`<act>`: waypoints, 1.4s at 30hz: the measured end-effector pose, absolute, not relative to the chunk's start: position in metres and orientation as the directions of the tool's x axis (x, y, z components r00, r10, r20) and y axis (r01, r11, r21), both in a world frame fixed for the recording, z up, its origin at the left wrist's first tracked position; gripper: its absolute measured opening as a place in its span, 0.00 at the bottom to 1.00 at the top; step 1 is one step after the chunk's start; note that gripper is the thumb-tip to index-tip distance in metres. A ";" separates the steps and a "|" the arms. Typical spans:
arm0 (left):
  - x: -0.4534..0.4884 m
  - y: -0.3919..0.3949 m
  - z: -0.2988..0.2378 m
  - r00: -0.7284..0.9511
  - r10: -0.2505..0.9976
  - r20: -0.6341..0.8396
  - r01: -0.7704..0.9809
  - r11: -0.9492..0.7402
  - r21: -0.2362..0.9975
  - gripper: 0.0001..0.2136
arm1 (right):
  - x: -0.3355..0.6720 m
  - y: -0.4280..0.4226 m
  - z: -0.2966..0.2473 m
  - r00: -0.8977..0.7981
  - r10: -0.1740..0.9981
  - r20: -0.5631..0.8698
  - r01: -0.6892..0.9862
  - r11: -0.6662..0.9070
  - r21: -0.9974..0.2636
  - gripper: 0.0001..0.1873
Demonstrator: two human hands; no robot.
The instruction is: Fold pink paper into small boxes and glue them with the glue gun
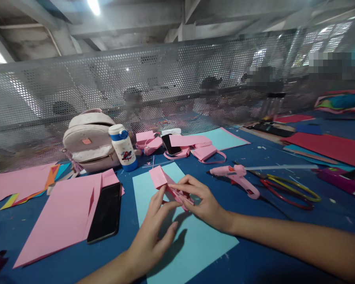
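Observation:
Both hands meet over a light blue sheet [192, 244] on the blue table. My left hand [154, 232] comes up from below, its fingers pinched on a small folded pink paper piece [162, 179]. My right hand [199, 199] reaches in from the right, with its fingers closed on the same pink piece. One square flap of the piece sticks up and away from the fingers.
A black phone [105, 213] lies on pink paper [62, 217] at the left. A pink glue gun [238, 177] and scissors [290, 189] lie at the right. Behind stand a white bottle [122, 148], a pale backpack [87, 140], finished pink paper pieces [192, 148] and a perforated metal screen [165, 79].

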State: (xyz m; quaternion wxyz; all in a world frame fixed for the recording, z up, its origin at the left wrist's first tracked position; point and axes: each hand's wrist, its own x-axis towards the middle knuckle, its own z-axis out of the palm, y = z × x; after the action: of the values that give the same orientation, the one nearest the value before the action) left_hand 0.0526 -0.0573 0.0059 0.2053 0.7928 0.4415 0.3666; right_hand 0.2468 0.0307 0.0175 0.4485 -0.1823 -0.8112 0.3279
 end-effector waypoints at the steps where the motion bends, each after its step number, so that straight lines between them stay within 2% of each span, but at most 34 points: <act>1: 0.053 -0.058 0.006 0.341 0.853 0.395 0.548 -0.522 0.653 0.18 | 0.247 0.031 0.017 -0.531 0.588 0.610 0.001 0.721 -0.693 0.18; 6: 0.052 -0.057 0.007 0.322 0.874 0.363 0.552 -0.485 0.678 0.20 | 0.247 0.033 0.015 -0.519 0.609 0.599 0.012 0.706 -0.708 0.17; 12: 0.053 -0.057 0.008 0.337 0.844 0.418 0.558 -0.537 0.633 0.22 | 0.247 0.032 0.015 -0.520 0.607 0.600 0.007 0.706 -0.708 0.17; 18: 0.054 -0.057 0.011 0.355 0.845 0.400 0.527 -0.535 0.660 0.15 | 0.248 0.032 0.015 -0.533 0.570 0.625 0.015 0.745 -0.667 0.18; 22: 0.053 -0.055 0.008 0.337 0.878 0.340 0.517 -0.475 0.712 0.14 | 0.249 0.033 0.015 -0.533 0.577 0.618 0.026 0.742 -0.670 0.18; 27: 0.053 -0.054 0.003 0.282 0.871 0.403 0.388 -0.488 0.782 0.16 | 0.249 0.032 0.013 -0.562 0.562 0.607 0.013 0.740 -0.673 0.20; 33: 0.053 -0.053 -0.002 0.154 0.888 0.433 0.220 -0.458 0.861 0.19 | 0.249 0.031 0.017 -0.647 0.440 0.623 -0.012 0.811 -0.585 0.30; 39: 0.050 -0.051 -0.003 0.100 0.891 0.443 0.149 -0.453 0.879 0.18 | 0.250 0.033 0.019 -0.686 0.422 0.592 0.025 0.827 -0.561 0.23; 42: 0.047 -0.051 -0.002 0.053 0.883 0.467 0.216 -0.467 0.858 0.19 | 0.250 0.034 0.017 -0.713 0.403 0.574 0.040 0.841 -0.540 0.23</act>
State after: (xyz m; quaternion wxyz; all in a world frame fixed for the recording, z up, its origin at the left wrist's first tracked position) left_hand 0.0470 -0.0514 -0.0016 0.3044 0.6586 0.4171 0.5474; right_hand 0.2504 0.0339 0.0167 0.3576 -0.1243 -0.8902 0.2535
